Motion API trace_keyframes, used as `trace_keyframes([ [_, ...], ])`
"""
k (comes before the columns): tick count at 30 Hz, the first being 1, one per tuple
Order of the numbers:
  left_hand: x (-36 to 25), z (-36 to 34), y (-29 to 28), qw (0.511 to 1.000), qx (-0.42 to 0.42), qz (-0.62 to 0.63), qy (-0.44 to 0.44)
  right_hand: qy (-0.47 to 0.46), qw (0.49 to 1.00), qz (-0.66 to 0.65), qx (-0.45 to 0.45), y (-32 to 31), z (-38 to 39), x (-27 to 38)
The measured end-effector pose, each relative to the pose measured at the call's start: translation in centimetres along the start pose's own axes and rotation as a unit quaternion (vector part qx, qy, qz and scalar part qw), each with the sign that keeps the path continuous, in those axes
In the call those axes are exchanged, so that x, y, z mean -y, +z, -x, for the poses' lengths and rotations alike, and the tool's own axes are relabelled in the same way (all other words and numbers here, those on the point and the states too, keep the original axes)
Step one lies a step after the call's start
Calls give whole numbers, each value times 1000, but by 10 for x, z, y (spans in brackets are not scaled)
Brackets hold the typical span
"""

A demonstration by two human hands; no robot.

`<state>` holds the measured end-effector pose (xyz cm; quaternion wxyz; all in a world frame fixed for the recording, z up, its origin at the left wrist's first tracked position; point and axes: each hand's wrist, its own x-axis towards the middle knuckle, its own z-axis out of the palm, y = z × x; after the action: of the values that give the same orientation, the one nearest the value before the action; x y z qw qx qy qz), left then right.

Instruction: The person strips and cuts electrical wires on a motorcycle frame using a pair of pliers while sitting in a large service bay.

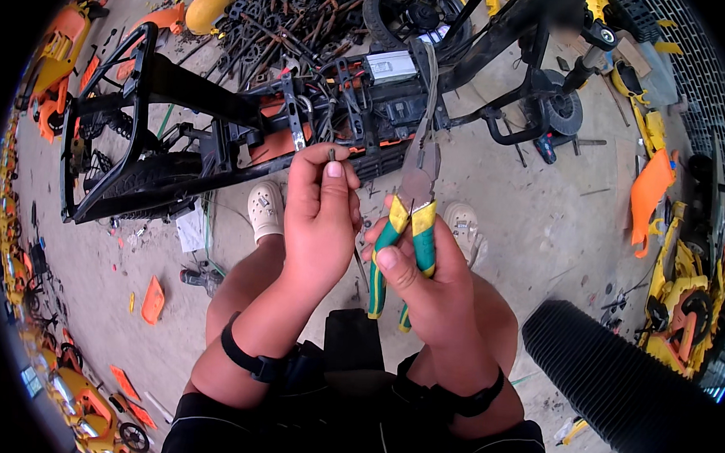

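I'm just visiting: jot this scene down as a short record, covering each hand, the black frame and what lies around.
Left hand: pinches a thin dark piece between thumb and finger
Right hand: holds green-and-yellow pliers, tip toward the frame
Pliers' bite: unclear whether anything is gripped
Black frame: beyond the hands, bearing a silver box
Far side: heap of metal parts
Right side: orange panel; ribbed black tube nearer

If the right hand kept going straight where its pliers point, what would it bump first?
The pliers in the right hand would probably meet the grey cables; depth is unclear, so they may already touch.
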<state>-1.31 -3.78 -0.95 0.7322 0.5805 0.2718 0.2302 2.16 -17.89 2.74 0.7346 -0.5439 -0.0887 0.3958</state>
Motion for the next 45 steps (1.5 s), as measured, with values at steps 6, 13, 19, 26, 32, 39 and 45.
trace_keyframes([
  [6,-3,-16,-23,871,-101,356,-322,34,998,49,-9,-1,0,2],
  [13,18,-16,-25,827,-114,412,-365,-58,995,80,29,18,-1,-10],
  [19,11,-8,-10,886,-132,293,-335,-37,997,65,16,16,-9,-20],
  [26,-2,-6,-17,898,-85,220,-372,-30,996,76,31,17,-9,-21],
  [32,5,-10,-10,908,-180,188,-329,-24,986,165,11,26,-7,-19],
  [39,3,-10,-3,941,-192,123,-250,-63,990,122,-9,26,-6,-27],
  [45,5,-9,-2,959,-171,107,-201,-62,992,109,-7,25,-6,-25],
])
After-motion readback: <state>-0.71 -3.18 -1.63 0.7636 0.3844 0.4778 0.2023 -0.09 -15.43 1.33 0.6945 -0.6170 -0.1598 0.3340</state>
